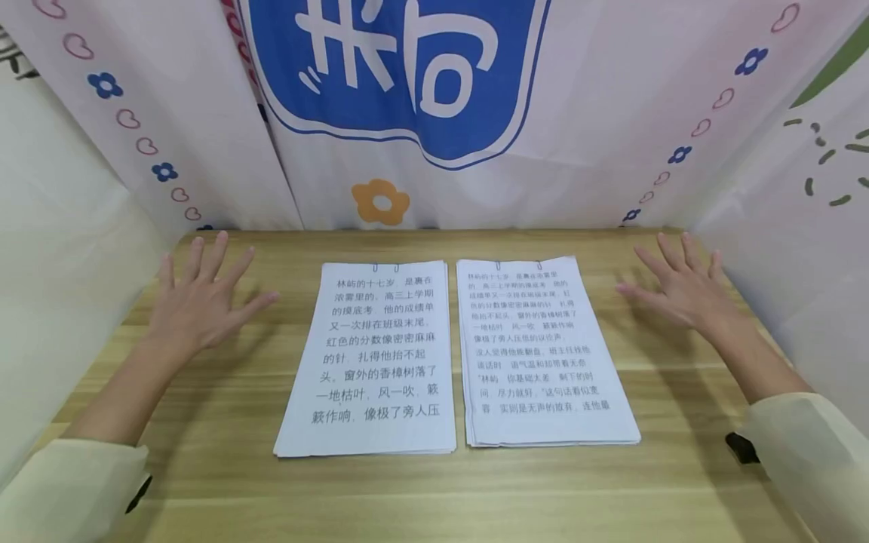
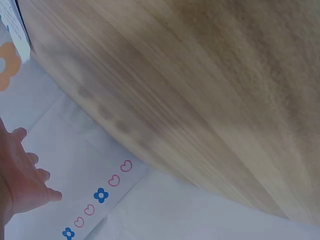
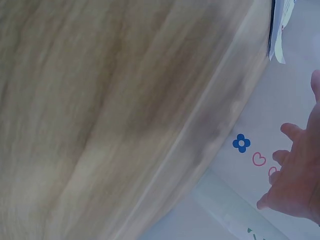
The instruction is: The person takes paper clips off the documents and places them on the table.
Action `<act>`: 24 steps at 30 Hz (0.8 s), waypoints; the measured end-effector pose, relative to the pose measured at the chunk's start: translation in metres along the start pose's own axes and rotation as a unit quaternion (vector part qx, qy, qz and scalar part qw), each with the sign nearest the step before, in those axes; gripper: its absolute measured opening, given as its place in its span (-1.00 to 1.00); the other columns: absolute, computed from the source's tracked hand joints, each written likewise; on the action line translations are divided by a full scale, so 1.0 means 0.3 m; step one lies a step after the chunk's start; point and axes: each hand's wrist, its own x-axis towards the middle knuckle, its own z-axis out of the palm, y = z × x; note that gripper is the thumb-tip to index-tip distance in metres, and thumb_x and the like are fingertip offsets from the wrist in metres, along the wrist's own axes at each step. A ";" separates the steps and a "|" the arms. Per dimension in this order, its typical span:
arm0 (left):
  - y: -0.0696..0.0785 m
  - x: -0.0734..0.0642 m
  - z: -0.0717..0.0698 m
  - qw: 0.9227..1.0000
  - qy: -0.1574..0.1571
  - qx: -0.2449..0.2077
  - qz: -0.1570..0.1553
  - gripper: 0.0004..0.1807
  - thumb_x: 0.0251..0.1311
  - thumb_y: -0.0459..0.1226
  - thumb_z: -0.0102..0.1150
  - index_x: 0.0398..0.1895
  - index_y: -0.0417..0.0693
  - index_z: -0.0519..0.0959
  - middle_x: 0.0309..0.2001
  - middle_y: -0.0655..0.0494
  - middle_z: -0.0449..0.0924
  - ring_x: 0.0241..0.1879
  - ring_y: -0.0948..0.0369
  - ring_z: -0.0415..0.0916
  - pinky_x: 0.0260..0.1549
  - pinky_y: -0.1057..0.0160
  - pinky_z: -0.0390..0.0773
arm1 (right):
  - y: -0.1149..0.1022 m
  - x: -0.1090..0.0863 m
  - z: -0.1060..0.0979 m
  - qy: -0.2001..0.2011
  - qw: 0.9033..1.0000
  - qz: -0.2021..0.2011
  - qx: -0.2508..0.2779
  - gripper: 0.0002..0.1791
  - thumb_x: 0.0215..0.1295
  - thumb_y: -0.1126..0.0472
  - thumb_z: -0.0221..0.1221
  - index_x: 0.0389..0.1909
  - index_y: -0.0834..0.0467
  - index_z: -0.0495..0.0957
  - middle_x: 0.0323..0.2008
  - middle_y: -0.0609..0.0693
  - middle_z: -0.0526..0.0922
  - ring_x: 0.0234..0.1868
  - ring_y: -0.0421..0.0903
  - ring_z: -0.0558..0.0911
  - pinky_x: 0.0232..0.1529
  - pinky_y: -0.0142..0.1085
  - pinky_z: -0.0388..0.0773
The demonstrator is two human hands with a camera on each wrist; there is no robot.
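Note:
Two stacks of white sheets printed with Chinese text lie side by side on the wooden table (image 1: 543, 490). Paper clips sit at the top edge of both the left stack (image 1: 366, 437) and the right stack (image 1: 557, 430). To the left of them, my left hand (image 1: 197, 305) hovers over the tabletop with fingers spread, holding nothing. My right hand (image 1: 682, 290) is likewise spread on the far side of the right stack, apart from it. In the wrist views, the left hand (image 2: 25, 175) and right hand (image 3: 297, 172) show at the outer edges, raised off the wood.
A white cloth backdrop (image 1: 584, 151) with a blue sign print (image 1: 407, 128) and an orange flower (image 1: 380, 201) hangs behind the table. White cloth walls (image 1: 81, 249) rise at both sides, with rows of hearts and blue flowers near the corners.

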 end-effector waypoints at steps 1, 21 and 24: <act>0.002 0.001 0.000 1.000 0.000 0.000 0.000 0.00 0.41 0.42 -0.26 0.68 -0.01 -0.03 0.65 -0.23 -0.49 0.60 -0.24 -0.61 0.39 -0.47 -0.56 | 0.000 0.001 0.001 0.000 1.000 0.000 -0.001 0.02 0.48 -0.47 -0.17 0.68 0.11 -0.17 0.62 0.32 -0.43 0.55 0.32 -0.62 0.31 0.51 -0.67; 0.083 0.042 -0.010 0.999 -0.025 0.017 0.021 0.03 0.38 0.46 -0.27 0.69 0.02 -0.03 0.66 -0.17 -0.50 0.60 -0.27 -0.58 0.39 -0.45 -0.60 | -0.030 0.023 -0.005 0.013 1.000 -0.003 -0.017 0.07 0.42 -0.52 -0.12 0.67 0.11 -0.09 0.63 0.29 -0.41 0.57 0.33 -0.56 0.32 0.51 -0.67; 0.094 0.045 -0.013 0.999 -0.026 0.020 0.023 0.03 0.37 0.46 -0.27 0.69 0.03 -0.04 0.66 -0.18 -0.49 0.60 -0.28 -0.55 0.39 -0.46 -0.58 | -0.042 0.027 -0.007 0.009 1.000 -0.007 -0.013 0.08 0.41 -0.53 -0.12 0.67 0.12 -0.08 0.63 0.25 -0.45 0.57 0.29 -0.59 0.32 0.47 -0.72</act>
